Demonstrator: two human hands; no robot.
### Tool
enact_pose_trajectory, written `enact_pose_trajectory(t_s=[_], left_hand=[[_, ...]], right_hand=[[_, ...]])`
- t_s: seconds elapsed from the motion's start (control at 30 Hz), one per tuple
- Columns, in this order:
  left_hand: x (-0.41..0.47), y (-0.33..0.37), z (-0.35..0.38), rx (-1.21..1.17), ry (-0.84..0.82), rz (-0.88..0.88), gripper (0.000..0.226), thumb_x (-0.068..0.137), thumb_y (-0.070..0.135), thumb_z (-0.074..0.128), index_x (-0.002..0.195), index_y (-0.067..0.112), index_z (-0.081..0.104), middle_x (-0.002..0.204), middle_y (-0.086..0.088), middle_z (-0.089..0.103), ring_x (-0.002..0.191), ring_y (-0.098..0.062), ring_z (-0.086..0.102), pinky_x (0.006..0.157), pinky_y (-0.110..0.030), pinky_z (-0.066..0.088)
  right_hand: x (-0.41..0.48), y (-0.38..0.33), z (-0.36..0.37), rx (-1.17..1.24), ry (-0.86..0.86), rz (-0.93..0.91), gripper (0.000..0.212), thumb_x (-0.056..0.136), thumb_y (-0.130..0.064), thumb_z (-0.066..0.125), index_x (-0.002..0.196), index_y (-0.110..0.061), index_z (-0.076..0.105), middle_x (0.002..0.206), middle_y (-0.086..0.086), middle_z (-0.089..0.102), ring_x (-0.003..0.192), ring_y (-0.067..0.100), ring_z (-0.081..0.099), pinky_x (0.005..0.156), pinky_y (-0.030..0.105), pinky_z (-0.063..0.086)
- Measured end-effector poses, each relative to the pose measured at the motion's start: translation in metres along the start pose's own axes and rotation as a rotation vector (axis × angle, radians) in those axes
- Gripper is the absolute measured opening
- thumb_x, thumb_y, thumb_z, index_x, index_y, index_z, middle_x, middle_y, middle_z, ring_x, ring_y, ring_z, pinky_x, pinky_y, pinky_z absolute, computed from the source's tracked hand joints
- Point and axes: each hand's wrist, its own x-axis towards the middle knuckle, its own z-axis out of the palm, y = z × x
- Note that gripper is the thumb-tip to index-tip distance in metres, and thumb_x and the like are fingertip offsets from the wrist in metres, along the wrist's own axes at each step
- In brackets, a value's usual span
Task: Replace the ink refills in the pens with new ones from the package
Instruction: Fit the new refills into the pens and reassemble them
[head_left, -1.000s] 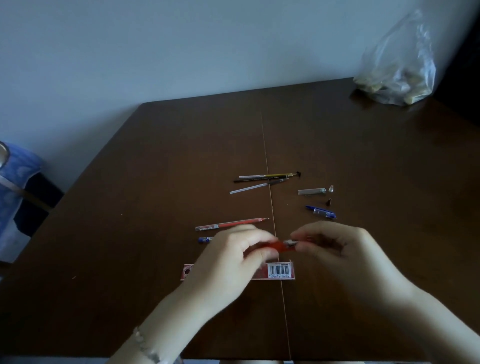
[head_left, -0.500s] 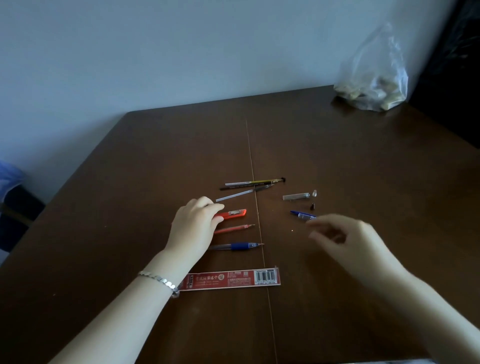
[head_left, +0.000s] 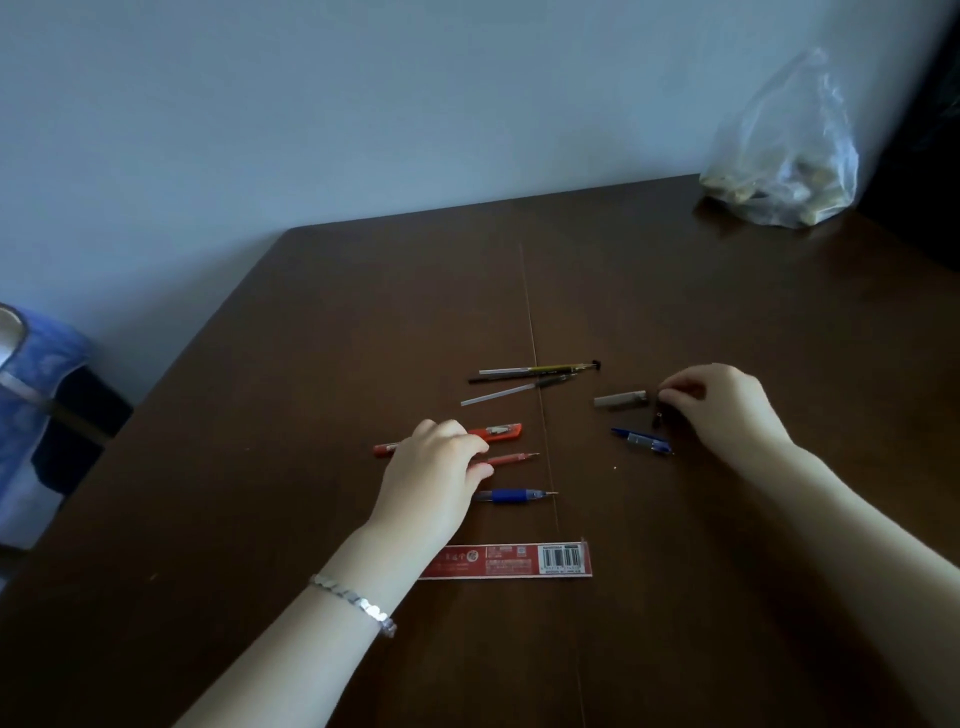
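Head view — dark wooden table (head_left: 675, 291), pale wall (head_left: 363, 104); hands' grip I cannot tell.

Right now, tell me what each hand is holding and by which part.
The left hand rests over the red pen; whether it grips it cannot be told. The right hand has its fingertips pinched at a small dark part; whether it grips it is unclear.

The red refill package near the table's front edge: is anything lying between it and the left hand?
Nothing visible. The left hand rests over the red pens; the red refill package lies nearer the person, partly hidden under that wrist, with bare table between.
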Motion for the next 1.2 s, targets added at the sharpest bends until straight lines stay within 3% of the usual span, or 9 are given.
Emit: enact_pose_trajectory(t_s=[0.13,0.27,0.4,0.47,0.53,0.7,0.83,1.03,1.2], left_hand=[[0.007,0.004,0.008,0.056,-0.015,0.032,0.029,0.091,0.026,0.048,0.118,0.019,0.055,0.122,-0.003,0.055,0.112,-0.017,0.045,0.089,-0.030,0.044],[0.004,0.009,0.009,0.158,0.097,0.111,0.026,0.093,0.027,0.044,0.115,0.017,0.052,0.117,-0.003,0.058,0.110,-0.020,0.048,0.090,-0.031,0.041],[-0.014,0.028,-0.008,-0.188,0.309,0.173,0.020,0.084,0.025,0.052,0.097,0.012,0.060,0.085,-0.003,0.067,0.076,-0.015,0.065,0.065,-0.018,0.047],[-0.025,0.037,-0.015,-0.417,0.269,0.109,0.011,0.085,0.026,0.052,0.093,0.022,0.058,0.082,0.013,0.061,0.073,-0.004,0.061,0.062,-0.008,0.046],[-0.035,0.043,-0.016,-0.615,0.153,0.037,0.008,0.086,0.025,0.053,0.086,0.033,0.052,0.078,0.021,0.057,0.073,0.000,0.059,0.059,-0.006,0.047],[-0.053,0.044,-0.011,-0.732,0.087,0.035,0.015,0.083,0.023,0.058,0.082,0.037,0.054,0.077,0.012,0.062,0.085,-0.002,0.057,0.065,-0.012,0.050],[-0.059,0.045,-0.013,-0.744,0.073,0.068,0.017,0.084,0.022,0.058,0.081,0.038,0.054,0.098,0.021,0.054,0.085,-0.002,0.056,0.064,-0.012,0.048],[-0.061,0.048,-0.013,-0.762,0.065,0.054,0.017,0.084,0.022,0.058,0.083,0.038,0.054,0.076,0.015,0.061,0.087,0.001,0.057,0.064,-0.007,0.045],[-0.062,0.050,-0.013,-0.773,0.075,0.056,0.013,0.083,0.021,0.058,0.085,0.034,0.056,0.076,0.014,0.061,0.086,-0.001,0.058,0.064,-0.008,0.046]], right_hand=[[-0.031,0.002,-0.014,0.094,0.091,-0.028,0.018,0.084,-0.017,0.060,0.100,-0.015,0.067,0.096,0.002,0.065,0.093,0.017,0.057,0.080,0.028,0.042],[-0.067,-0.010,-0.023,0.287,0.134,-0.023,0.017,0.078,-0.016,0.066,0.094,-0.024,0.065,0.078,-0.013,0.062,0.075,0.002,0.058,0.065,0.016,0.044],[-0.087,-0.032,-0.027,0.634,0.112,0.033,0.008,0.075,-0.015,0.068,0.080,-0.022,0.069,0.065,-0.010,0.068,0.059,-0.001,0.063,0.053,0.009,0.049],[-0.092,-0.043,-0.026,0.933,0.019,0.092,0.006,0.070,-0.018,0.069,0.074,-0.021,0.072,0.061,-0.005,0.071,0.057,0.000,0.063,0.055,0.009,0.051],[-0.096,-0.051,-0.022,1.079,-0.079,0.116,0.013,0.061,-0.025,0.067,0.071,-0.019,0.073,0.065,-0.002,0.072,0.062,0.004,0.064,0.060,0.013,0.053],[-0.105,-0.060,-0.013,1.104,-0.150,0.104,0.018,0.058,-0.024,0.068,0.075,-0.020,0.073,0.077,-0.001,0.075,0.069,0.006,0.067,0.064,0.016,0.054],[-0.112,-0.061,-0.008,1.153,-0.184,0.115,0.018,0.058,-0.019,0.067,0.075,-0.018,0.072,0.080,0.003,0.076,0.077,0.011,0.070,0.064,0.016,0.054],[-0.115,-0.060,-0.008,1.180,-0.188,0.125,0.018,0.059,-0.017,0.066,0.076,-0.017,0.072,0.079,0.004,0.076,0.077,0.012,0.070,0.065,0.017,0.055],[-0.117,-0.057,-0.011,1.140,-0.203,0.090,0.016,0.060,-0.017,0.067,0.072,-0.020,0.075,0.081,0.003,0.076,0.081,0.014,0.071,0.066,0.017,0.055]])
